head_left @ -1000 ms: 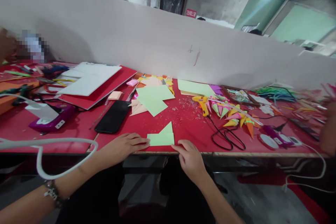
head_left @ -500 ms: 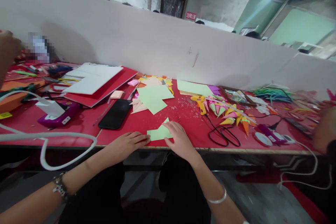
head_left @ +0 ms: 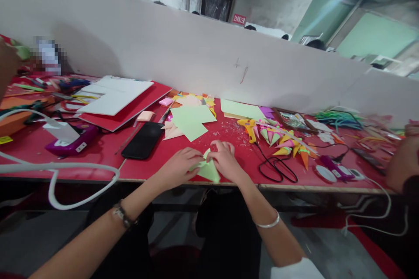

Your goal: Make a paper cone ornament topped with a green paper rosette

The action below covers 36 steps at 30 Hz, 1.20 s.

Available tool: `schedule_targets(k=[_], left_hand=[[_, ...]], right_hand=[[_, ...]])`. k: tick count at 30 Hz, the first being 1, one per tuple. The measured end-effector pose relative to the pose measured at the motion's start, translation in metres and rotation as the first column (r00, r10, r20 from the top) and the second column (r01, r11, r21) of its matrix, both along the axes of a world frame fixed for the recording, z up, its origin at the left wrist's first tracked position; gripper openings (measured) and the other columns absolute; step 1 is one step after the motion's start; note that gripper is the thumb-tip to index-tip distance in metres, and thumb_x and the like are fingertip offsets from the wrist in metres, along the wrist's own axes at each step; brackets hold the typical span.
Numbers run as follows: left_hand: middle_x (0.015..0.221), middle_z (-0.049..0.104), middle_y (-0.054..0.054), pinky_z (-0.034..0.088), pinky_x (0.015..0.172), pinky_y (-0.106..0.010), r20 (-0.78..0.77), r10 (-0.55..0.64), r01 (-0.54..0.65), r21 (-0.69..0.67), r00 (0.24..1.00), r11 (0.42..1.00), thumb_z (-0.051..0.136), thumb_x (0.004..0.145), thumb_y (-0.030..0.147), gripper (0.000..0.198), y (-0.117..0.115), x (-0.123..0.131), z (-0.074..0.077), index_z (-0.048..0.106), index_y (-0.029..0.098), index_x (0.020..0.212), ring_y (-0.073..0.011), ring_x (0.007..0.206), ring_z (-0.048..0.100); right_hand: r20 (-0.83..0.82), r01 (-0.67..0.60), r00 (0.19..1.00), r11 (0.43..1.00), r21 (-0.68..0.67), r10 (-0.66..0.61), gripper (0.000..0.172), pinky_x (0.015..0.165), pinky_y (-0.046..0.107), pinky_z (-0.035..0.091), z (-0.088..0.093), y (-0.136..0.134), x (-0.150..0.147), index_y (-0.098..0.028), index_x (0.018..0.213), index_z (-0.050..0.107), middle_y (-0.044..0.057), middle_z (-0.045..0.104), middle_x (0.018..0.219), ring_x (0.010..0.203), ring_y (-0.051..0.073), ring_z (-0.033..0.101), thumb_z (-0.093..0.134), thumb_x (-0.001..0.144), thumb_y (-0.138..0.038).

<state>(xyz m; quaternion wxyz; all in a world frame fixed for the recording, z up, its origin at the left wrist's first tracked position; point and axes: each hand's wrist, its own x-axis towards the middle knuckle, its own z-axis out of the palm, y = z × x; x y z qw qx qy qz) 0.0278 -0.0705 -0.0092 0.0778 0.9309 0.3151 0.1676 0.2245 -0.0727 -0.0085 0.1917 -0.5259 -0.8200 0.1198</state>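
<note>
Pinching a green paper from both sides: fingers of the left hand and right hand close on it at the bench's near edge, seemingly to keep its folds together.

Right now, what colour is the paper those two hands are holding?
Light green; the head view shows the paper between the left hand and right hand.

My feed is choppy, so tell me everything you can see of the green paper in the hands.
The green paper is pale, thin and matte, folded into a pointed wedge with visible creases. It sits at the front edge of the red table. The left hand pinches its left side and the right hand its top right, and together they hide its upper part.
</note>
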Motion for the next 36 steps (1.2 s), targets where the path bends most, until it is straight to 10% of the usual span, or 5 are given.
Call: schedule_targets(k=[7, 17, 23, 28, 36], left_hand=[[0.098, 0.055, -0.009, 0.044, 0.078, -0.032, -0.091, 0.066, -0.066, 0.001, 0.994, 0.998, 0.042, 0.083, 0.017, 0.023, 0.003, 0.038, -0.025, 0.056, 0.014, 0.101, -0.0201, 0.090, 0.051], [0.093, 0.051, -0.013, 0.044, 0.078, -0.034, -0.036, 0.292, -0.294, -0.061, 0.956, 0.954, 0.045, 0.081, 0.016, 0.021, 0.016, 0.048, -0.037, 0.055, 0.007, 0.097, -0.0220, 0.087, 0.050], [0.099, 0.050, -0.011, 0.043, 0.084, -0.031, -0.004, 0.213, -0.212, -0.096, 0.977, 0.972, 0.049, 0.080, 0.017, 0.028, 0.027, 0.036, -0.041, 0.054, 0.010, 0.106, -0.0196, 0.092, 0.049], [0.102, 0.051, -0.008, 0.042, 0.087, -0.027, -0.006, 0.124, -0.124, -0.078, 0.992, 0.989, 0.049, 0.080, 0.016, 0.031, 0.033, 0.027, -0.040, 0.054, 0.014, 0.111, -0.0175, 0.096, 0.049], [0.098, 0.051, -0.011, 0.045, 0.079, -0.031, -0.039, 0.310, -0.310, 0.014, 0.950, 0.951, 0.042, 0.083, 0.016, 0.030, 0.025, 0.039, -0.042, 0.053, 0.010, 0.110, -0.0197, 0.090, 0.049]], right_hand=[[-0.327, 0.116, 0.929, 0.974, -0.196, -0.177, 0.034, 0.072, 0.029, 0.040, -0.023, 0.023, 0.031, -0.020, 0.075, 0.067, 0.003, 0.062, 0.081, 0.076, 0.016, 0.055, 0.035, 0.074, -0.008], [-0.486, 0.121, 0.825, 0.930, -0.347, -0.289, 0.020, 0.057, 0.022, 0.041, -0.035, 0.029, 0.025, -0.019, 0.089, 0.056, 0.001, 0.062, 0.076, 0.064, 0.013, 0.056, 0.044, 0.076, -0.028], [-0.458, 0.093, 0.827, 0.883, -0.460, -0.326, 0.027, 0.053, 0.024, 0.042, -0.030, 0.040, 0.033, -0.019, 0.098, 0.050, 0.003, 0.061, 0.077, 0.061, 0.014, 0.058, 0.052, 0.074, -0.031], [-0.466, 0.071, 0.839, 0.904, -0.421, -0.282, 0.019, 0.053, 0.022, 0.040, -0.027, 0.055, 0.022, -0.020, 0.090, 0.052, -0.001, 0.058, 0.069, 0.056, 0.011, 0.053, 0.051, 0.075, -0.032], [-0.388, 0.158, 0.888, 0.957, -0.245, -0.246, 0.018, 0.059, 0.023, 0.034, -0.041, 0.047, 0.015, -0.023, 0.093, 0.053, -0.007, 0.047, 0.054, 0.051, 0.011, 0.045, 0.044, 0.079, -0.028]])
